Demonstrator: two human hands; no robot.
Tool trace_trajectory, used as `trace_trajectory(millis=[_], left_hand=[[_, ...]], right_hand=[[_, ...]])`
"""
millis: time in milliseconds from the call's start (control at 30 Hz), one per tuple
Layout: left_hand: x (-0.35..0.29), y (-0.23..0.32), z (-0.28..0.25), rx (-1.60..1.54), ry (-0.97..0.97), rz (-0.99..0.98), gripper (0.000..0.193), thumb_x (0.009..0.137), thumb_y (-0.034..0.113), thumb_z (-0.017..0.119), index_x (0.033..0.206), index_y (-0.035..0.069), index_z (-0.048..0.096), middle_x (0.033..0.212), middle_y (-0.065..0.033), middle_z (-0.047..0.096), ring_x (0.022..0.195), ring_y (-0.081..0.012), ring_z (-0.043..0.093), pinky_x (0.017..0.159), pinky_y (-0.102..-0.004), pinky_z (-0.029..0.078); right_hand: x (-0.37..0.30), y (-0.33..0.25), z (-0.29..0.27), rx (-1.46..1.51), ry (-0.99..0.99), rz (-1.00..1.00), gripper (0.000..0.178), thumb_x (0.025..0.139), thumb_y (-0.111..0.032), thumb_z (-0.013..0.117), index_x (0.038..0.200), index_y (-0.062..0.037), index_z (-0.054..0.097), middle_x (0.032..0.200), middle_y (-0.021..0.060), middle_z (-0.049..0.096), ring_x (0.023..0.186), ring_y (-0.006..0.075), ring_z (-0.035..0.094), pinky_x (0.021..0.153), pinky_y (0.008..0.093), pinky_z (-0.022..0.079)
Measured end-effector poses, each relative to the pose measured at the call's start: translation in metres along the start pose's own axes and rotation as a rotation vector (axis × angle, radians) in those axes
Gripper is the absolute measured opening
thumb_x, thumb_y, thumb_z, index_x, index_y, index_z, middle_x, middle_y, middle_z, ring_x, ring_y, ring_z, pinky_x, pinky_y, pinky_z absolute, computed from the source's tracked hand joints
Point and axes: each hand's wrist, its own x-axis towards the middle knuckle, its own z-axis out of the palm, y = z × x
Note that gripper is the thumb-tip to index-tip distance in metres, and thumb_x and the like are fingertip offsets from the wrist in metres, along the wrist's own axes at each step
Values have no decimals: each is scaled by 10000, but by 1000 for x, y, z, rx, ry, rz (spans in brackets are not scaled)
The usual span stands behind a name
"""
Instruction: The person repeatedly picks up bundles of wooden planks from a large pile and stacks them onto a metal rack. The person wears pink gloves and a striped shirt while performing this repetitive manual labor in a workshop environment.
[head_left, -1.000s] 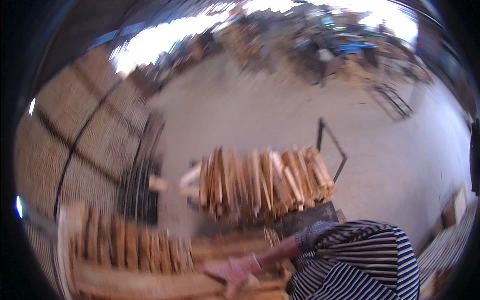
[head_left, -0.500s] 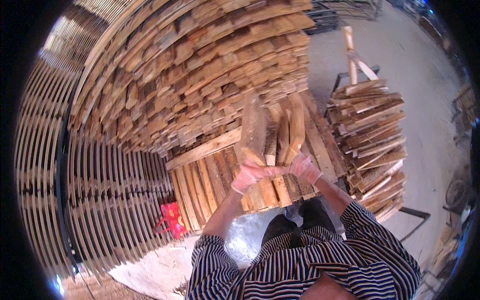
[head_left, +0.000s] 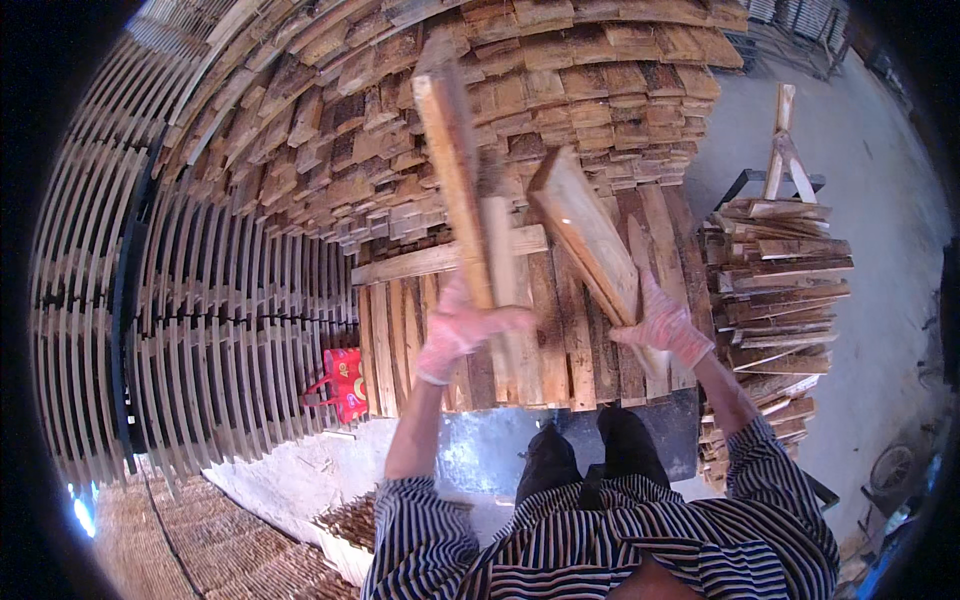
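Packaging here amounts to one item: a small red bag (head_left: 343, 383) with handles and pale printing, which sits on the ground at the left edge of a row of planks (head_left: 400, 345), just beside the tall ribbed stack of slats (head_left: 230, 310). Its print is too small to make out.

Both hands wear pinkish knit gloves. The left hand (head_left: 458, 328) is clamped around the lower part of a long board (head_left: 455, 175) held nearly upright, with a second, shorter piece (head_left: 500, 260) pressed against it; whether that piece is in the same grip is hard to tell. The right hand (head_left: 665, 325) is closed on the lower end of a wide plank (head_left: 588, 232) that tilts up and to the left, its pale face towards the camera. The two held boards stand apart at the top and near each other lower down.

Behind them rises a great heap of short stacked timber (head_left: 520, 70), bent by the lens and cut off at the upper rim. The held boards hide part of that heap and of the plank row below. On the right stands a lower pile of rough boards (head_left: 780, 270) on a dark frame, with a wooden trestle (head_left: 785, 140) behind it on the concrete floor (head_left: 880, 200). A striped shirt (head_left: 610, 540) fills the lower edge, and dark trousers (head_left: 590, 450) hide the ground beneath.
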Motion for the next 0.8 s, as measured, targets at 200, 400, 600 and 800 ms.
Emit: trace_trajectory(millis=[200, 400, 600, 800], left_hand=[[-17, -70, -54, 683, 183, 23, 1142, 503, 559, 961, 1404, 83, 447, 1309, -146, 579, 1240, -282, 551, 1098, -376, 456], [6, -218, -72, 1505, -14, 167, 818, 624, 428, 891, 1282, 137, 501, 1228, -145, 540, 1136, -318, 558, 1028, -492, 436], [52, -289, -110, 1256, -306, 54, 890, 670, 493, 862, 1360, 72, 490, 1294, -173, 537, 1196, -364, 539, 1037, -519, 434], [152, -267, -249, 1738, 419, 485, 931, 735, 628, 779, 1414, 69, 474, 1350, -266, 553, 1184, -425, 577, 1026, -592, 447]], right_hand=[[49, 25, 8, -316, -71, 62, 1039, 655, -385, 898, 1511, -132, 368, 1353, 201, 579, 1265, 355, 566, 1047, 441, 486], [133, 15, 59, -648, -188, -57, 843, 719, -215, 814, 1476, -238, 443, 1334, 172, 562, 1227, 369, 561, 1006, 468, 495], [209, 17, 95, -679, -76, -69, 833, 712, -161, 798, 1470, -232, 460, 1344, 194, 520, 1264, 396, 509, 1040, 542, 421], [216, 29, 105, -650, -87, -181, 819, 752, -258, 807, 1485, -230, 445, 1383, 200, 489, 1296, 403, 472, 1122, 547, 337]])
